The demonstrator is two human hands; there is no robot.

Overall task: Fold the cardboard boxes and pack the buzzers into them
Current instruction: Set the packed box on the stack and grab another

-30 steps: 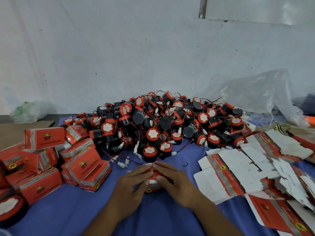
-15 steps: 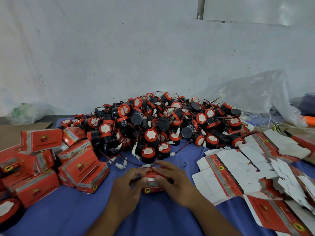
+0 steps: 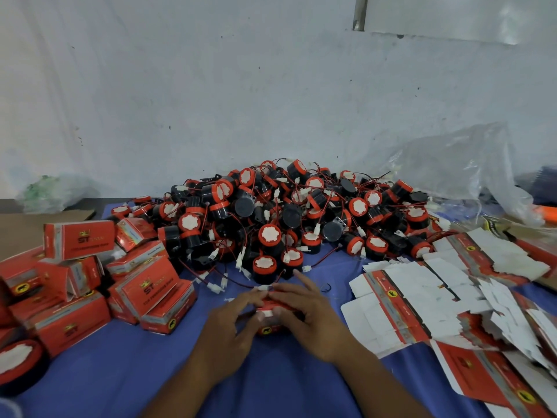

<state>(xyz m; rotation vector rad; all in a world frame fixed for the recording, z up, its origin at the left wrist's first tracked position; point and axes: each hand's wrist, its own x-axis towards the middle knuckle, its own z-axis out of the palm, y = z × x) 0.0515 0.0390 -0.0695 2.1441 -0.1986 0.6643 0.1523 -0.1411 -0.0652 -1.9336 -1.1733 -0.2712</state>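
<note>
Everything is arranged around the big heap of black-and-red round buzzers (image 3: 286, 215) in the middle of the blue cloth-covered table (image 3: 120, 375), its thin red wires and white plugs trailing out at the front edge. Just in front of that heap, the person has a small red cardboard box (image 3: 271, 325) down on the cloth between both hands. The left hand (image 3: 232, 330) is cupped against the box's left side, its fingers bent over the top. The right hand (image 3: 310, 318) grips it from the other side, fingers curled over the top too, with one finger stretched out toward the heap. The box is mostly covered, and I cannot tell whether its flaps are closed.

To the left of the heap sits a jumble of folded red cardboard boxes (image 3: 144, 292), some stacked and some tipped. To the right of it lie flat red-and-white cardboard blanks (image 3: 422, 297), fanned out and overlapping. Behind the heap on the right, a crumpled clear plastic bag (image 3: 452, 170) leans near the white wall (image 3: 211, 86).
</note>
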